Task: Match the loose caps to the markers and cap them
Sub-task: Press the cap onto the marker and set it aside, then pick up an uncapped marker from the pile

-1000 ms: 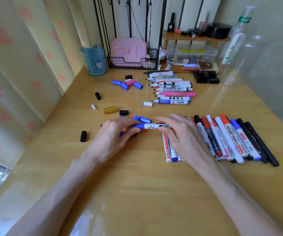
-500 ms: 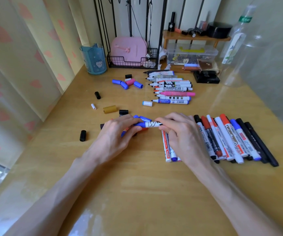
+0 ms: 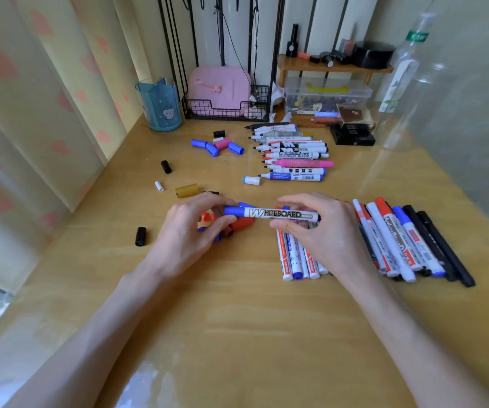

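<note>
Half done, by estimate: capped markers (image 3: 399,240) lie at 3 o'clock, uncapped markers (image 3: 293,154) at 12 and loose caps (image 3: 216,145) at 11 await; left hand (image 3: 190,231) grip pinches the blue cap (image 3: 234,211) on the central whiteboard marker (image 3: 275,214), right hand (image 3: 319,234) grip holds its barrel.

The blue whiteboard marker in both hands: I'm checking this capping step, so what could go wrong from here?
1. The blue cap on the whiteboard marker may not be pushed fully home; the left hand covers part of it, so it could work loose.
2. The loose red caps lie right under that hand and could get knocked away.
3. The right hand is close over the capped markers and might scatter them.
</note>
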`<act>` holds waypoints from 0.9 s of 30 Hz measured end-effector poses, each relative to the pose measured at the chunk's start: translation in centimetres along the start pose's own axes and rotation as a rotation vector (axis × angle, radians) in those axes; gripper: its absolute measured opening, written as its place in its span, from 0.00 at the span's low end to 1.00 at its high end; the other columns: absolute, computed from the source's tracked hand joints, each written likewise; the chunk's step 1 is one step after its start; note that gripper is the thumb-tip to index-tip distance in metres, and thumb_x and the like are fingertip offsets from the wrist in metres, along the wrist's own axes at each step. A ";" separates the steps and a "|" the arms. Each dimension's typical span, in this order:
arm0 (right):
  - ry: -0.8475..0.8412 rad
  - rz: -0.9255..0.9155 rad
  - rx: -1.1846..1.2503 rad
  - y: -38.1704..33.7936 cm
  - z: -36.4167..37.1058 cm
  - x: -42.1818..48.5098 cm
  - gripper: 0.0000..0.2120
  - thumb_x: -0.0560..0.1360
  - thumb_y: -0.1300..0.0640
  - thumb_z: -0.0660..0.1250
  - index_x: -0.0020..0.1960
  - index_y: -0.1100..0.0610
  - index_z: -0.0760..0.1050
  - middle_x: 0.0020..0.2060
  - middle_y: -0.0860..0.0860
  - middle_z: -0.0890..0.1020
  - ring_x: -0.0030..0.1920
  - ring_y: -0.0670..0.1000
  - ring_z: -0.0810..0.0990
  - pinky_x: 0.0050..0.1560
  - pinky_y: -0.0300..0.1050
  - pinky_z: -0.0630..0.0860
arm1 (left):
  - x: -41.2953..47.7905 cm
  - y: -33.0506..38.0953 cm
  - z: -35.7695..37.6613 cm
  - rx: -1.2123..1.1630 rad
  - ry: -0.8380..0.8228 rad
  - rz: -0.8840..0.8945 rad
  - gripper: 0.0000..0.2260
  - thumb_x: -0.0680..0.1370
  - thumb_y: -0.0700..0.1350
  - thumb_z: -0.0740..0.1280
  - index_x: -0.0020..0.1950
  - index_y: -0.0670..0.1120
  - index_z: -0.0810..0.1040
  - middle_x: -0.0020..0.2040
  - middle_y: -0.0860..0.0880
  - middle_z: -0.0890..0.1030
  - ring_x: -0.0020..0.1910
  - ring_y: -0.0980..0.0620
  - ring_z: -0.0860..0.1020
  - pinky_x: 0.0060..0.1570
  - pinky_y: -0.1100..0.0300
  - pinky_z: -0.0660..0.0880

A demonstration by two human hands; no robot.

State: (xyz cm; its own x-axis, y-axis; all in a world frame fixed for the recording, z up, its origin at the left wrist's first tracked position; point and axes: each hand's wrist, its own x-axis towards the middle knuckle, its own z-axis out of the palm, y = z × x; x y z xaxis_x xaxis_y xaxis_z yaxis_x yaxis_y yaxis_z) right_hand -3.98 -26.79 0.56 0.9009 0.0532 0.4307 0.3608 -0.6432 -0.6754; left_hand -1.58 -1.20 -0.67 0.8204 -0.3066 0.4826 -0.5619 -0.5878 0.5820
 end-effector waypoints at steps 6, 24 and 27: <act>-0.030 0.052 0.073 0.7 -0.8 0.2 0.14 0.68 0.46 0.81 0.52 0.46 0.86 0.44 0.43 0.84 0.32 0.46 0.73 0.38 0.33 0.70 | -0.1 0.3 0.0 -0.015 0.008 -0.006 0.08 0.80 0.44 0.74 0.59 0.48 0.84 0.45 0.57 0.81 0.43 0.61 0.77 0.43 0.70 0.68; -0.153 -0.194 -0.187 0.0 1.1 -0.7 0.14 0.79 0.41 0.68 0.57 0.47 0.85 0.39 0.44 0.80 0.39 0.47 0.71 0.52 0.50 0.70 | -0.4 0.3 1.5 0.075 -0.150 0.091 0.15 0.85 0.56 0.62 0.58 0.47 0.82 0.46 0.55 0.79 0.44 0.58 0.75 0.44 0.58 0.73; -0.131 -0.242 -0.205 0.2 1.3 -0.5 0.10 0.80 0.47 0.69 0.55 0.50 0.86 0.38 0.46 0.78 0.39 0.50 0.75 0.49 0.54 0.71 | -0.3 0.4 1.6 0.131 -0.150 0.092 0.18 0.86 0.56 0.57 0.55 0.45 0.80 0.43 0.54 0.77 0.41 0.53 0.72 0.39 0.56 0.69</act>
State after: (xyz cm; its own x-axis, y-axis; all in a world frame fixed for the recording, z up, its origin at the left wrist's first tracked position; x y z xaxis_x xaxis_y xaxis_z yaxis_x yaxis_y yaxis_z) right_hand -4.01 -25.94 -0.60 0.8232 0.3126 0.4740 0.5241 -0.7393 -0.4228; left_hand -1.90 -2.55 -1.67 0.7784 -0.4659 0.4209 -0.6247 -0.6414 0.4454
